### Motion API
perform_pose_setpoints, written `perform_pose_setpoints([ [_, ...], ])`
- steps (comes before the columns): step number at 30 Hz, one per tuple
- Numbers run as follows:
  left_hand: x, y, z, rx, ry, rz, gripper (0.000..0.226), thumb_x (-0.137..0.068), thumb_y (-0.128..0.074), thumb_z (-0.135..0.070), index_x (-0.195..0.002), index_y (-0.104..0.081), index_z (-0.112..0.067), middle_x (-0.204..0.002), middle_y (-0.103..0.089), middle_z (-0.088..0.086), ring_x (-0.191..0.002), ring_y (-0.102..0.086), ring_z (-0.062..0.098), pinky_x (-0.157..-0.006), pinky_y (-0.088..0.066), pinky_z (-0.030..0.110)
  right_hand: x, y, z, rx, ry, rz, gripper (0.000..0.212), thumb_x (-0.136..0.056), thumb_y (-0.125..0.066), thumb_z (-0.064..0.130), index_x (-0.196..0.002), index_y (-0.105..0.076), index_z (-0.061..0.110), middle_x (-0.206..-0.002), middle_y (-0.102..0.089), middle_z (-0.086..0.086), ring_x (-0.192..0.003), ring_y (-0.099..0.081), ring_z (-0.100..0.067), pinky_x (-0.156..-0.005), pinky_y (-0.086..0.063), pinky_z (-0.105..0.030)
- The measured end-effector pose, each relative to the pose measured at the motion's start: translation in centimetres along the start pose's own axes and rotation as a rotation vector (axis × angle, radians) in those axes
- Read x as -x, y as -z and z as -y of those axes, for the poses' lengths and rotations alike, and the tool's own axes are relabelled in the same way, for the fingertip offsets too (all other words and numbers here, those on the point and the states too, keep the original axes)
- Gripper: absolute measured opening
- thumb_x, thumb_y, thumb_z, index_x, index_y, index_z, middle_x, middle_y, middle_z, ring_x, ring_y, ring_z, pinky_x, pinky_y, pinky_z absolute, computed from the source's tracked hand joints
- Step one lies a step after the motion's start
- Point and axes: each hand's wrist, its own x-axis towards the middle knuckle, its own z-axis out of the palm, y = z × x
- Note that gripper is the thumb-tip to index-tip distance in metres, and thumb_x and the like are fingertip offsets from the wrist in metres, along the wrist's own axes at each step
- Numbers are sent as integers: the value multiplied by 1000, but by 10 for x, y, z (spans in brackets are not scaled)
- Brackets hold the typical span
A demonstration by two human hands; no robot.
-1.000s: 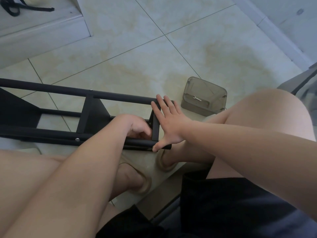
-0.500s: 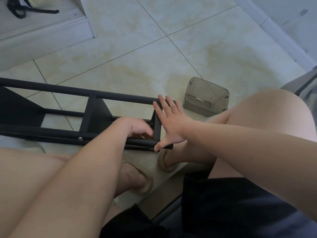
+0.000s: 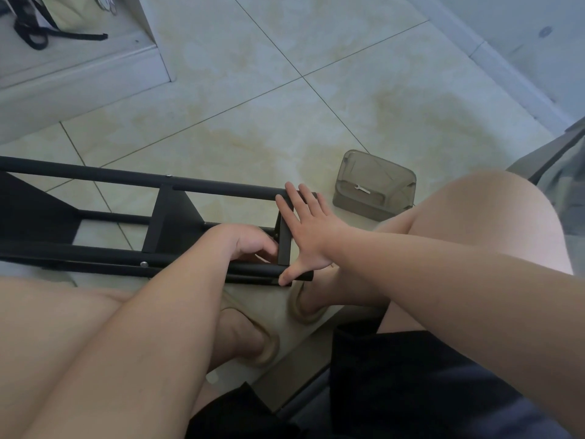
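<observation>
A black metal frame [image 3: 221, 188] lies on its side on the tiled floor in front of my knees. My right hand [image 3: 308, 236] presses flat against its near end, fingers straight and spread over the short end crossbar [image 3: 284, 251], with the thumb on the lower tube. My left hand [image 3: 243, 242] reaches inside the frame, with its fingers curled against the inner face of that crossbar. Whatever they hold is hidden.
A translucent grey plastic box [image 3: 373, 185] with a small wrench [image 3: 362, 189] in it stands on the floor just right of the frame. A raised white ledge [image 3: 79, 87] at the far left carries a bag with black straps [image 3: 47, 23]. My slippered feet [image 3: 304, 308] rest under the frame's end.
Both hands stay where they were on the frame's end. Only the view has shifted slightly.
</observation>
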Motion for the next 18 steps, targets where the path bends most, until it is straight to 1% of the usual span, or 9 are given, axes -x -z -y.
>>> perform_pose_setpoints([
  [4, 1, -1, -1, -54, 15, -24, 29, -90, -64, -13, -116, -71, -3, -102, -71, 8, -96, -63, 22, -99, -47, 36, 0, 1, 0, 21, -13, 5, 159, -52, -55, 100, -156, 25, 10, -161, 34, -19, -150, 28, -41, -123, 8, -56],
  [8, 1, -1, -2, -94, -15, -33, 31, -88, -60, -9, -117, -72, -9, -116, -70, 13, -108, -62, 28, -108, -42, 42, 0, 2, 0, 20, -12, 9, 159, -53, -55, 100, -156, 25, 10, -161, 35, -18, -149, 29, -41, -123, 9, -56],
  [9, 0, -1, -2, -95, -23, -36, 32, -88, -59, -8, -117, -72, -9, -115, -70, 12, -106, -61, 27, -108, -42, 42, 0, 2, 0, 23, -13, 10, 159, -53, -55, 100, -156, 26, 10, -161, 35, -18, -149, 29, -41, -123, 10, -56],
  [11, -1, -1, 0, -69, -26, -21, 33, -87, -57, -5, -115, -73, -10, -108, -69, 11, -99, -60, 25, -106, -43, 42, 1, 2, 0, 26, -12, 13, 159, -53, -54, 100, -156, 26, 10, -160, 35, -18, -149, 29, -41, -123, 10, -56],
  [13, -1, 1, 2, -18, -26, 27, 34, -88, -54, -1, -116, -71, -9, -105, -68, 10, -97, -60, 24, -100, -45, 40, 0, 2, 1, 27, -8, 17, 158, -53, -54, 100, -156, 26, 10, -160, 36, -18, -149, 30, -41, -123, 9, -56],
  [14, -2, 2, 3, 0, -25, 53, 34, -89, -53, 1, -116, -71, -10, -105, -69, 9, -97, -60, 23, -97, -45, 38, 0, 2, 1, 26, -6, 18, 158, -53, -54, 100, -156, 26, 10, -160, 36, -19, -149, 30, -41, -123, 9, -56],
  [16, -3, 4, 3, 16, -2, 87, 32, -92, -54, -3, -118, -71, -11, -110, -70, 9, -101, -63, 22, -99, -46, 36, 0, 3, 1, 30, -6, 19, 158, -54, -54, 100, -156, 26, 10, -160, 35, -19, -148, 30, -41, -123, 9, -56],
  [17, -3, 4, 2, 10, 21, 85, 28, -93, -56, -7, -113, -75, -13, -109, -72, 8, -99, -65, 20, -97, -48, 35, 0, 3, 1, 33, -7, 19, 158, -54, -54, 100, -156, 26, 9, -160, 35, -19, -149, 30, -41, -123, 9, -56],
  [18, -3, 4, 1, -3, 46, 78, 22, -92, -59, -12, -99, -79, -16, -100, -73, 6, -90, -66, 18, -90, -50, 33, 0, 2, 0, 32, -7, 18, 158, -54, -54, 100, -156, 26, 10, -160, 35, -19, -149, 30, -42, -123, 9, -56],
])
